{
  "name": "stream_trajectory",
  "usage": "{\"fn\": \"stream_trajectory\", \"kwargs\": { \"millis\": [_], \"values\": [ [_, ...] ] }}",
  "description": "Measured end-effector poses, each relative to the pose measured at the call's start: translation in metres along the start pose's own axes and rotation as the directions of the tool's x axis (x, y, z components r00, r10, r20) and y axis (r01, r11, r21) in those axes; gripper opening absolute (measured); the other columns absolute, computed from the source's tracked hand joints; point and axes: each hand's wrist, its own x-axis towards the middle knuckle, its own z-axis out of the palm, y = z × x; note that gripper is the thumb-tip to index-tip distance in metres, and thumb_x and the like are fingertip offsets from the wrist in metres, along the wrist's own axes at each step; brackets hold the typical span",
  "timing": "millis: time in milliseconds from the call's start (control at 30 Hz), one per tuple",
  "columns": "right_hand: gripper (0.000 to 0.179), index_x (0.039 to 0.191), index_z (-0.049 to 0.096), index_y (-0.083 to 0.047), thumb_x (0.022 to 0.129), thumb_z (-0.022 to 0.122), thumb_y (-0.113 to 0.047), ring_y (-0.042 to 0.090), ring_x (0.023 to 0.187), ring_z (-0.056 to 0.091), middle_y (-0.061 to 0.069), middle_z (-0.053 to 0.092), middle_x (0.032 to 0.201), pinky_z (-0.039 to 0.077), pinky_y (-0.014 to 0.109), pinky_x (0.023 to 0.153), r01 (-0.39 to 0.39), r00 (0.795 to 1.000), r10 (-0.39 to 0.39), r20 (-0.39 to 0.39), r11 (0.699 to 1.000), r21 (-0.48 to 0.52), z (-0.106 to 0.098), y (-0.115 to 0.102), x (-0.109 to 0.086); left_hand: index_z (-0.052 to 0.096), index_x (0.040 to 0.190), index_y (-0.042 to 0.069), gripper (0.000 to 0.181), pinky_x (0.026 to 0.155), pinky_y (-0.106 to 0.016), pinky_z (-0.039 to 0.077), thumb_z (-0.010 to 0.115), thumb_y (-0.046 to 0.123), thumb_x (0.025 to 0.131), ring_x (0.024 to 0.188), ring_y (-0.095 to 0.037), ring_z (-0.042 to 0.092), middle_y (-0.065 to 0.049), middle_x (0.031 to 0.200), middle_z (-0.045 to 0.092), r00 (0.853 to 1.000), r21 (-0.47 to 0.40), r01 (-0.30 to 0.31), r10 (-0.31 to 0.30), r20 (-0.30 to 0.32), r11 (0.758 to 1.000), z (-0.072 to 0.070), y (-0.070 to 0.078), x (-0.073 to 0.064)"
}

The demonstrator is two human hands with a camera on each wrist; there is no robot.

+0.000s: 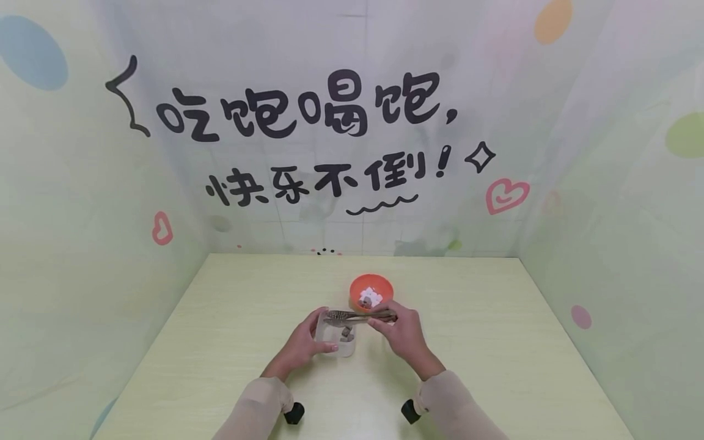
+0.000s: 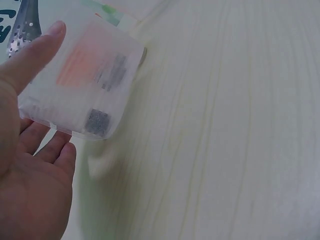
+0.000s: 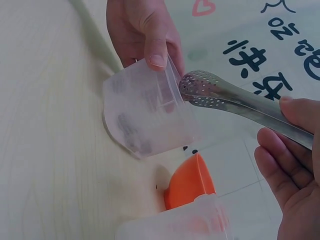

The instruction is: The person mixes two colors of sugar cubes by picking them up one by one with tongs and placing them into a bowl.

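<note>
My left hand (image 1: 299, 343) grips a translucent plastic box (image 3: 145, 110) between thumb and fingers, tilted over the table. A few dark grey-brown cubes (image 1: 346, 334) lie inside it; one cube (image 2: 97, 122) shows through the wall in the left wrist view. Metal food tongs (image 1: 360, 316) with perforated tips are pinched in my right hand (image 1: 406, 330). Their tips, close together, are at the box's open rim, and I see nothing between them. Just beyond my right hand stands an orange bowl (image 1: 371, 279) with white cubes (image 1: 371, 294) and a brown piece in it.
A second translucent container (image 3: 170, 225) appears near the orange bowl in the right wrist view. The pale wooden table (image 1: 231, 318) meets printed fabric walls (image 1: 341, 36) at the back and both sides.
</note>
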Motion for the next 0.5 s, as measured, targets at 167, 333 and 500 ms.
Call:
{"fn": "stream_trajectory", "kwargs": {
  "millis": [167, 333, 500],
  "values": [
    [0.018, 0.094, 0.069, -0.011, 0.080, 0.079, -0.007, 0.015, 0.081, 0.068, -0.002, 0.072, 0.090, 0.057, 0.029, 0.073, 0.025, 0.998, -0.026, -0.065, 1.000, -0.010, -0.0026, -0.0005, 0.0008, 0.034, 0.150, 0.010, 0.096, 0.112, -0.052, 0.026, 0.087, 0.018, 0.071, 0.139, -0.039, 0.032, -0.015, 0.151, 0.039, 1.000, 0.004, 0.007, -0.007, -0.006, 1.000, 0.0005, -0.0011, 0.0007],
    [0.020, 0.096, 0.069, -0.010, 0.079, 0.080, -0.008, 0.014, 0.081, 0.068, -0.002, 0.072, 0.088, 0.058, 0.032, 0.073, 0.052, 0.991, -0.054, -0.120, 0.998, -0.024, -0.0052, 0.0008, 0.0020, 0.034, 0.150, 0.011, 0.095, 0.112, -0.051, 0.027, 0.087, 0.018, 0.071, 0.138, -0.038, 0.032, -0.014, 0.150, 0.040, 1.000, 0.002, 0.005, -0.005, -0.003, 1.000, 0.0003, -0.0019, -0.0001],
    [0.019, 0.095, 0.070, -0.009, 0.079, 0.080, -0.008, 0.015, 0.078, 0.069, -0.002, 0.072, 0.086, 0.058, 0.032, 0.070, 0.061, 0.985, -0.060, -0.161, 0.998, -0.001, -0.0087, 0.0037, 0.0040, 0.035, 0.149, 0.012, 0.095, 0.112, -0.052, 0.027, 0.087, 0.020, 0.070, 0.139, -0.038, 0.032, -0.013, 0.149, 0.041, 1.000, 0.009, 0.000, 0.000, 0.000, 1.000, -0.0001, -0.0014, -0.0006]
  ]
}}
